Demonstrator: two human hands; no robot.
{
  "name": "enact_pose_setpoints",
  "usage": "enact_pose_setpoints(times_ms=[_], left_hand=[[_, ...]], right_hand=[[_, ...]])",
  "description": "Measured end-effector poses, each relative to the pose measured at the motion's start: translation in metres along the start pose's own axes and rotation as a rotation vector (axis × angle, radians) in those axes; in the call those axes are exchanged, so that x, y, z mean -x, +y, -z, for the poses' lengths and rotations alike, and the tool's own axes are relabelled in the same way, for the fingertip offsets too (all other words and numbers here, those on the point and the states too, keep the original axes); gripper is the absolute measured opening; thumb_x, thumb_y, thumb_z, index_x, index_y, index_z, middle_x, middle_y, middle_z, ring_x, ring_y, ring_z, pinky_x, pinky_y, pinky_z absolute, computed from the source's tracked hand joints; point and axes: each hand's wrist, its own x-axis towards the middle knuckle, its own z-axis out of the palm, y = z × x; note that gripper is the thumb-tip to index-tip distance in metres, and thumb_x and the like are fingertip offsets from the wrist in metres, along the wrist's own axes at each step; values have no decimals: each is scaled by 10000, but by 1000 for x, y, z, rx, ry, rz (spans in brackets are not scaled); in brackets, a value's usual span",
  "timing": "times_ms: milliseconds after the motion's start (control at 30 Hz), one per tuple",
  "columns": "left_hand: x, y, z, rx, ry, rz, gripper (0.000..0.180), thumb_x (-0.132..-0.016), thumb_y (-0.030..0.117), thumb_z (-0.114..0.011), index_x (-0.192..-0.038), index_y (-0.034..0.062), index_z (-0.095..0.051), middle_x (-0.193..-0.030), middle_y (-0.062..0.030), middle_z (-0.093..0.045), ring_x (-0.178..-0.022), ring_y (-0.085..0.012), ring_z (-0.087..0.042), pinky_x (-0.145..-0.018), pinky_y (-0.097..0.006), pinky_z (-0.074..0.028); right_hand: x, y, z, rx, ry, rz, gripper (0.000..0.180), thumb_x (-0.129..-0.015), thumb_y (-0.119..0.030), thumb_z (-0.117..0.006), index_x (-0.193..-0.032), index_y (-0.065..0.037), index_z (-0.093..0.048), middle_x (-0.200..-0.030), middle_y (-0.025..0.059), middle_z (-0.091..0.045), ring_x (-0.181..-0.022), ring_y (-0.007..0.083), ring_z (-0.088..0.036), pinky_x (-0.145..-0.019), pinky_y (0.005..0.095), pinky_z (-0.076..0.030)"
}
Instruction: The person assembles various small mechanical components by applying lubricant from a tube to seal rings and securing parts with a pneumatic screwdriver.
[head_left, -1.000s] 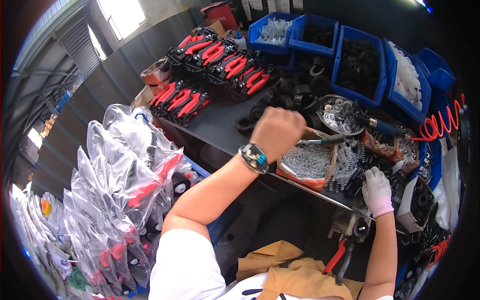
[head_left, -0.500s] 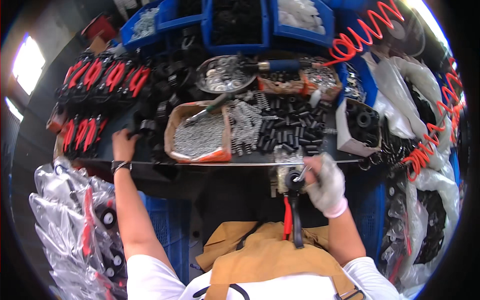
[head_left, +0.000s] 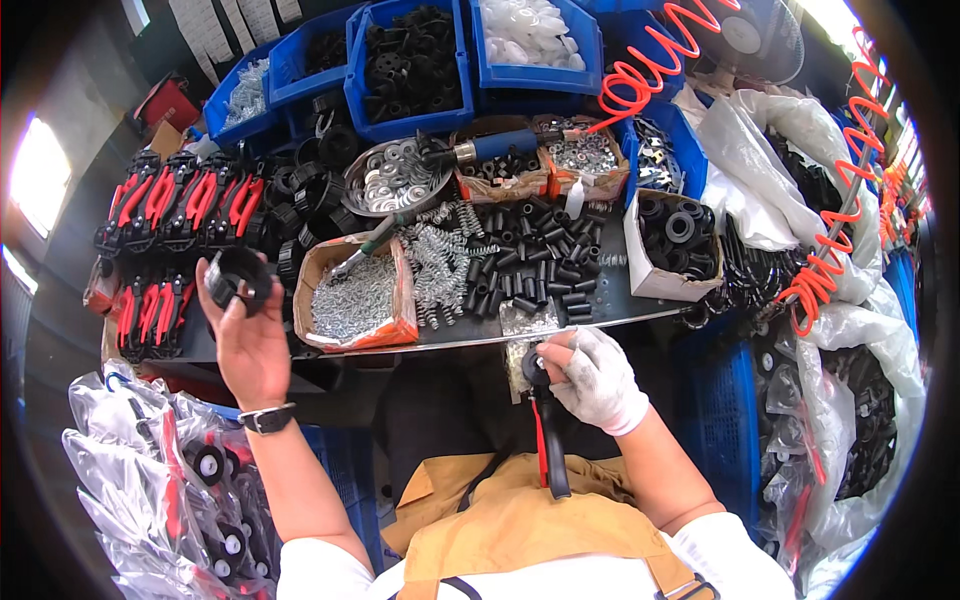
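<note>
Black plastic ring [head_left: 240, 280] is gripped in the closed left fingers [head_left: 215, 285]; a red-handled tool [head_left: 545, 430] is clasped by the gloved right hand [head_left: 595, 380] below the desk [head_left: 600, 300]; fitting seems in hand, with alignment needed.

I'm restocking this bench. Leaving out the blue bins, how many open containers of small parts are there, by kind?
Brown cardboard trays: 3
White cardboard box of black rings: 1
Round metal bowl of washers: 1
Total: 5
</note>
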Motion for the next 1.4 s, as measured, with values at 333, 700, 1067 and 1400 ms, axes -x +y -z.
enact_pose_setpoints(times_ms=[333,700,1067,1400], left_hand=[[21,-32,2,-4,113,221,501,-971,156,-561,-1439,156,-382,-1203,-140,-588,-1056,-285,-609,-891,-416,-528],[-22,12,195,-905,941,-576,572,-976,302,-635,-1396,68,-325,-1206,-174,-534,-1044,-229,-546,-898,-351,-470],[-42,8,226,-950,907,-485,565,-983,336,-621,-1382,58,-334,-1230,-165,-524,-1054,-227,-542,-922,-364,-453],[-52,27,259,-999,1011,-415,729,-940,434,-651,-1409,2,-298,-1325,-205,-471,-1143,-285,-539,-982,-382,-455]], right_hand=[[-8,0,1,17,-64,-99,389,-718,39,-718,-1080,-49,-606,-952,119,-615,-847,315,-623,-733,389,-532],[-4,-8,-1,37,-58,-87,392,-703,89,-687,-1067,-31,-604,-951,159,-614,-828,357,-613,-717,422,-514],[-12,-11,5,77,-123,-125,370,-700,66,-682,-1053,-25,-620,-927,160,-590,-812,364,-609,-696,429,-511],[-9,-8,2,46,-65,-144,365,-726,79,-690,-1066,-30,-616,-916,125,-622,-786,315,-627,-670,377,-527]])
